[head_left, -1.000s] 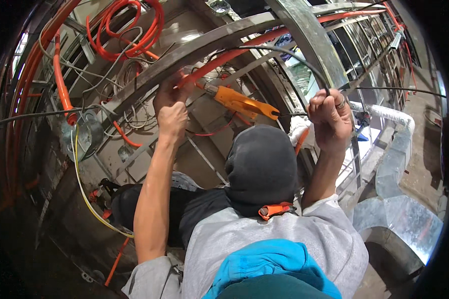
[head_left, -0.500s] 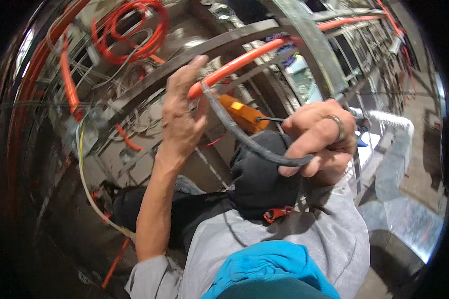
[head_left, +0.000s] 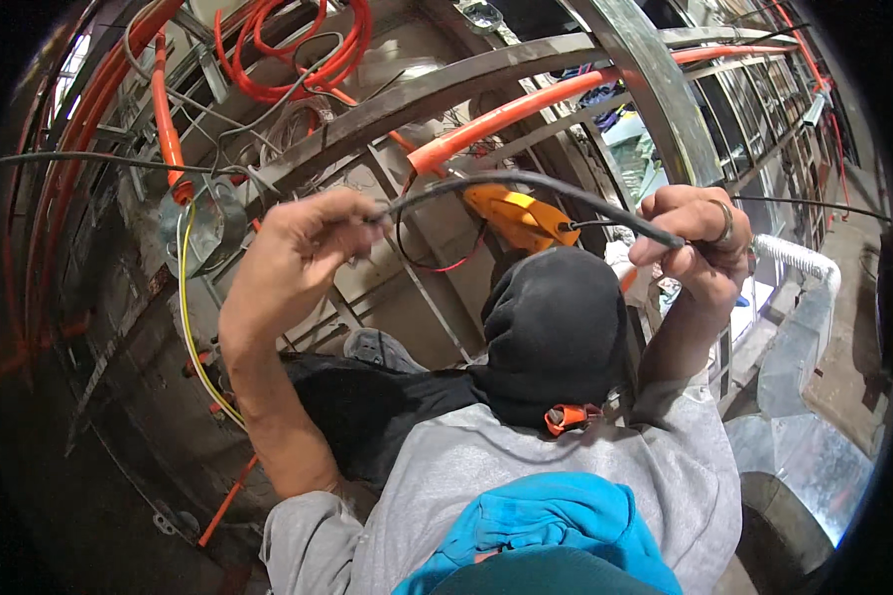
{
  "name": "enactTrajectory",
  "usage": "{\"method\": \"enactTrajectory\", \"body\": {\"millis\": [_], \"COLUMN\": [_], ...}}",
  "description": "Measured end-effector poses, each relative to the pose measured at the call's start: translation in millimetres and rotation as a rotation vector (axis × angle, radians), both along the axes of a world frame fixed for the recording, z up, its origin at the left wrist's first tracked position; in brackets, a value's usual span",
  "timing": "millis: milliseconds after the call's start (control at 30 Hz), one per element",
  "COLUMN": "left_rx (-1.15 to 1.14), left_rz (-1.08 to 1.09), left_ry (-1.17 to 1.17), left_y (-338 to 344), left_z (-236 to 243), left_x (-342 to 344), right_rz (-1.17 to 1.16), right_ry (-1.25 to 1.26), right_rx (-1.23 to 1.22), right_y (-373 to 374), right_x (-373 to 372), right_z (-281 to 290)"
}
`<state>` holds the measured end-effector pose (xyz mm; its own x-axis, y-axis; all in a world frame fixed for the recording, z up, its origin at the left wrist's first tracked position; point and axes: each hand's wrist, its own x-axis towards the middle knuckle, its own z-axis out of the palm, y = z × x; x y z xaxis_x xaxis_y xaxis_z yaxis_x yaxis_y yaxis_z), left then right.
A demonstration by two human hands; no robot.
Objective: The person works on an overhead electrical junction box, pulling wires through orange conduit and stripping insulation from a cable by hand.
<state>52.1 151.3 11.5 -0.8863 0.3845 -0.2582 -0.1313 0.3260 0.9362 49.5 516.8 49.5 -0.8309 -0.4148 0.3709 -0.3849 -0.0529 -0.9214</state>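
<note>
A dark grey cable (head_left: pixel 526 179) arches between my two hands, above my bent knee in black trousers (head_left: pixel 556 317). The thumb and fingers of my left hand (head_left: pixel 288 258) are closed on its left part. At the other side my right hand (head_left: pixel 700 243), with a ring on one finger, pinches the cable near a cut-looking end. Just behind the cable is the open end of an orange conduit (head_left: pixel 506 121), apart from both hands. Below the arch sits a yellow-orange device (head_left: pixel 518 216) with a dark lead; its exact kind is unclear.
Metal framing (head_left: pixel 655 89) crosses the upper part of the view. Coiled orange tubing (head_left: pixel 293 50) hangs at the far left. Another orange conduit (head_left: pixel 167 119) meets a round metal box (head_left: pixel 208 226), with yellow and white wires (head_left: pixel 193 337) below. Silver ducting (head_left: pixel 799 347) stands at right.
My left hand has left the orange conduit's end and moved left and down, now pinching the cable. My right hand has shifted right and up. The cable's sag has become an upward arch.
</note>
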Motion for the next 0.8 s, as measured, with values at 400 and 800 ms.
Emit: {"method": "enactTrajectory", "body": {"millis": [400, 800], "left_rx": [0.566, 0.320], "left_rz": [-0.263, -0.150], "left_ry": [-0.040, -0.011], "left_y": [54, 65], "left_z": [-6, 3], "left_x": [10, 8], "right_rz": [0.305, 0.347], "right_ry": [-0.176, -0.139], "right_rx": [0.371, 0.414], "right_y": [-33, -45], "right_x": [-23, -30], "right_z": [-7, -37]}}
